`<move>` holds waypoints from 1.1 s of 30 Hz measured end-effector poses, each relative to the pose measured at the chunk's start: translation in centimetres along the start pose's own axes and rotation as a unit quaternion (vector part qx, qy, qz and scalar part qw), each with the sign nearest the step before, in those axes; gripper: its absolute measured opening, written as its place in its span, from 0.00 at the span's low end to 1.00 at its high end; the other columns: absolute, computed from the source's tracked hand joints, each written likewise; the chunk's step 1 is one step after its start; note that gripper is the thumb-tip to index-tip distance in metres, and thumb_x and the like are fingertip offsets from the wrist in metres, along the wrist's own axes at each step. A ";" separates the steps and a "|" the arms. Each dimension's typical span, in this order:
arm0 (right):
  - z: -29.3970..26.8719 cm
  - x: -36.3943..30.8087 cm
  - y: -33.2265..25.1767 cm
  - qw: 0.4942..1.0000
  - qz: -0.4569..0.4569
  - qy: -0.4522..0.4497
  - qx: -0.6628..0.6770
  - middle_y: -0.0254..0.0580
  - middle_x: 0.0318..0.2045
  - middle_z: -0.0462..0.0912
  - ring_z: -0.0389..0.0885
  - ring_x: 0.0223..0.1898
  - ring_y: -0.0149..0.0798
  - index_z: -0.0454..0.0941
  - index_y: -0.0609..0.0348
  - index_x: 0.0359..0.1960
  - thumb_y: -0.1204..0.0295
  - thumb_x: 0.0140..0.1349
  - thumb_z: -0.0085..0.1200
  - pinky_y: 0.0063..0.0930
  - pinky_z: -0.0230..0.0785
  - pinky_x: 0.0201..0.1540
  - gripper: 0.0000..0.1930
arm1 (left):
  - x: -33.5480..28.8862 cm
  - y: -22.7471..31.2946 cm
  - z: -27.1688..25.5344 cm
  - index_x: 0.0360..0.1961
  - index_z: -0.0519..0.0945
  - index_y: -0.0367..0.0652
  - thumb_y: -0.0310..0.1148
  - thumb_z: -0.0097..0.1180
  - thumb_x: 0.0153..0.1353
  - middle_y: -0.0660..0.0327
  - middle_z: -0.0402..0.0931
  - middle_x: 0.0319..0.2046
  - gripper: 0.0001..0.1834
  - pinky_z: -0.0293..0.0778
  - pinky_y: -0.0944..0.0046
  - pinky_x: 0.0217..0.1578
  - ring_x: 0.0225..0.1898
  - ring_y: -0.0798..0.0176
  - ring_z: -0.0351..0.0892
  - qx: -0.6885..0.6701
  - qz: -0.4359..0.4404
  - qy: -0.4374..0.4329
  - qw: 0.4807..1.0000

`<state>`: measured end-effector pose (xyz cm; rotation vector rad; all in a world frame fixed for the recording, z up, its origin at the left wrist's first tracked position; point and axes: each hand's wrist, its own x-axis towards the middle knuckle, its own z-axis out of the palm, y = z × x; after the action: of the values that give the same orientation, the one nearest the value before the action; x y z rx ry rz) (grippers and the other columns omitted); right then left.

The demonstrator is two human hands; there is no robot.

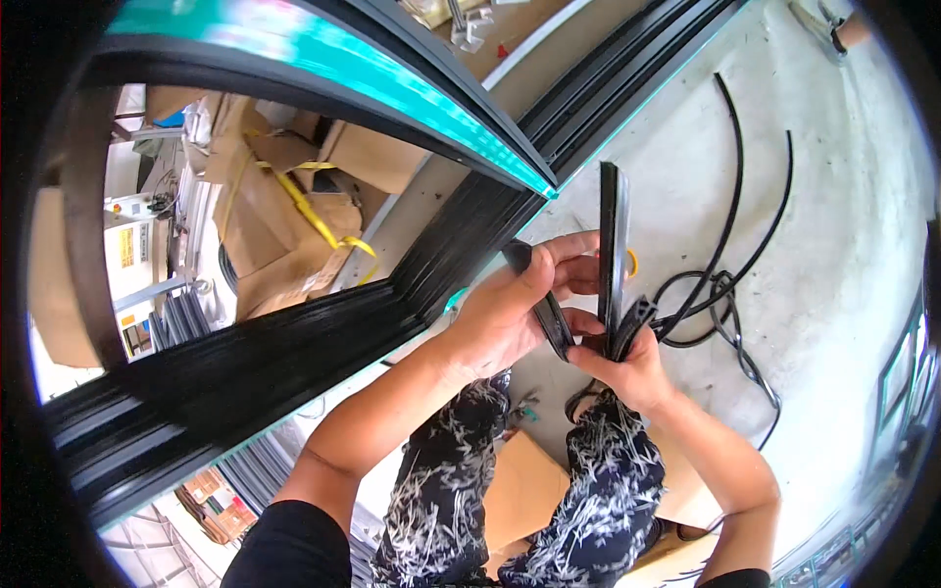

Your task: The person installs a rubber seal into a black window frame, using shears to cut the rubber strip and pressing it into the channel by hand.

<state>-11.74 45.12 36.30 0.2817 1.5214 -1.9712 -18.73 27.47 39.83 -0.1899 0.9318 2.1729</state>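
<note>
My left hand (524, 289) is closed with thumb and fingers around a black rubber sealing strip (552, 318), which runs down toward my other hand. My right hand (627, 370) pinches the lower end of a short, straight, glossy black strip (612, 245) that stands nearly upright. Beside it a cut end of black strip (635, 318) with a hollow profile pokes out of the same grip. Whether these pieces are joined is hidden by the fingers. Just left of my hands is the corner of a black metal frame (490, 201) with teal film along its edge.
Long black rubber strip (725, 294) lies tangled on the pale concrete floor (833, 255) to the right. Through the frame show cardboard (284, 225) and a yellow strap (312, 211). More cardboard (524, 490) lies between my legs. A person's foot (823, 27) is at the far right.
</note>
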 end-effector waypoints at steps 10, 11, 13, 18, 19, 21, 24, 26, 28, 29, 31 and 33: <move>13.2 -18.3 -21.5 0.979 -0.142 0.134 -0.057 0.36 0.24 0.80 0.69 0.21 0.25 0.81 0.62 0.35 0.75 0.55 0.61 0.20 0.63 0.26 0.07 | -18.4 17.8 22.1 0.62 0.64 0.41 0.57 0.44 0.64 0.59 0.76 0.37 0.34 0.69 0.66 0.32 0.34 0.66 0.72 -0.022 0.114 0.162 0.980; 15.0 -19.4 -24.2 0.979 -0.112 0.162 0.045 0.38 0.26 0.81 0.70 0.21 0.25 0.80 0.64 0.36 0.75 0.58 0.60 0.19 0.65 0.27 0.07 | -20.4 19.9 23.2 0.60 0.65 0.39 0.55 0.43 0.65 0.59 0.73 0.28 0.33 0.64 0.68 0.26 0.25 0.68 0.66 0.026 0.173 0.181 0.968; 17.4 -21.8 -29.7 0.973 -0.128 0.168 0.092 0.41 0.26 0.81 0.72 0.22 0.26 0.78 0.66 0.37 0.76 0.61 0.56 0.19 0.67 0.28 0.06 | -25.0 23.4 24.6 0.57 0.67 0.37 0.54 0.42 0.66 0.59 0.72 0.24 0.31 0.62 0.68 0.24 0.21 0.69 0.64 0.046 0.247 0.188 0.950; 22.8 -23.9 -40.9 0.964 -0.239 0.103 0.053 0.41 0.26 0.81 0.73 0.23 0.24 0.78 0.66 0.38 0.76 0.61 0.55 0.16 0.66 0.28 0.06 | -34.2 28.1 28.4 0.51 0.68 0.36 0.50 0.45 0.67 0.59 0.74 0.28 0.26 0.60 0.72 0.24 0.21 0.72 0.63 0.012 0.320 0.162 0.933; 23.9 -24.2 -42.4 0.963 -0.254 0.080 0.047 0.41 0.26 0.81 0.73 0.23 0.24 0.78 0.66 0.38 0.76 0.61 0.55 0.16 0.66 0.28 0.06 | -35.3 29.0 29.2 0.50 0.68 0.36 0.50 0.45 0.67 0.59 0.74 0.27 0.25 0.60 0.72 0.24 0.21 0.72 0.63 0.011 0.328 0.158 0.931; 26.7 -24.6 -44.6 0.963 -0.261 0.053 -0.040 0.39 0.29 0.82 0.75 0.27 0.25 0.79 0.66 0.38 0.76 0.60 0.57 0.17 0.67 0.32 0.06 | -37.1 30.6 30.5 0.49 0.69 0.37 0.50 0.46 0.66 0.60 0.73 0.26 0.24 0.59 0.72 0.24 0.22 0.73 0.63 -0.005 0.372 0.140 0.917; 31.3 -24.8 -46.1 0.940 -0.273 -0.052 -0.195 0.35 0.33 0.81 0.76 0.33 0.25 0.80 0.65 0.40 0.77 0.58 0.60 0.19 0.68 0.37 0.09 | -39.2 34.1 31.9 0.46 0.70 0.39 0.52 0.47 0.65 0.62 0.72 0.24 0.25 0.59 0.71 0.24 0.21 0.73 0.63 -0.061 0.425 0.078 0.900; 34.8 -24.5 -46.0 0.937 -0.250 -0.117 -0.214 0.33 0.32 0.81 0.74 0.32 0.24 0.81 0.64 0.42 0.76 0.57 0.62 0.18 0.67 0.36 0.11 | -40.7 36.3 32.8 0.45 0.71 0.40 0.54 0.43 0.65 0.64 0.68 0.21 0.26 0.58 0.71 0.22 0.19 0.73 0.60 -0.037 0.467 0.056 0.882; 38.0 -24.7 -46.0 0.945 -0.219 -0.138 -0.199 0.30 0.30 0.81 0.73 0.31 0.22 0.81 0.64 0.44 0.74 0.56 0.63 0.17 0.67 0.34 0.14 | -42.7 38.8 33.5 0.45 0.72 0.42 0.56 0.43 0.65 0.65 0.66 0.18 0.26 0.57 0.72 0.21 0.18 0.73 0.59 -0.026 0.496 0.039 0.867; 39.8 -24.5 -46.1 0.945 -0.243 -0.173 -0.137 0.29 0.28 0.80 0.73 0.30 0.22 0.81 0.65 0.42 0.75 0.57 0.62 0.18 0.67 0.34 0.11 | -43.9 39.9 33.9 0.45 0.72 0.42 0.55 0.43 0.66 0.65 0.65 0.18 0.25 0.56 0.72 0.20 0.18 0.73 0.58 -0.018 0.508 0.034 0.861; 42.2 -24.8 -47.2 0.955 -0.199 -0.199 -0.095 0.29 0.27 0.80 0.73 0.29 0.22 0.82 0.65 0.39 0.77 0.58 0.61 0.18 0.67 0.33 0.08 | -46.0 42.3 34.2 0.45 0.72 0.43 0.55 0.43 0.66 0.65 0.65 0.18 0.24 0.56 0.71 0.20 0.18 0.73 0.58 -0.014 0.521 -0.020 0.853; 44.9 -24.7 -48.2 0.949 -0.217 -0.205 -0.106 0.32 0.29 0.83 0.73 0.29 0.21 0.82 0.64 0.36 0.77 0.59 0.58 0.16 0.65 0.33 0.05 | -47.9 44.4 34.3 0.51 0.71 0.42 0.51 0.47 0.66 0.63 0.69 0.22 0.24 0.58 0.71 0.22 0.20 0.73 0.61 0.057 0.548 -0.014 0.834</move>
<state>-11.90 18.64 101.50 -0.5667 1.5825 -1.9939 -10.53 2.51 108.79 0.5914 1.3413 3.0985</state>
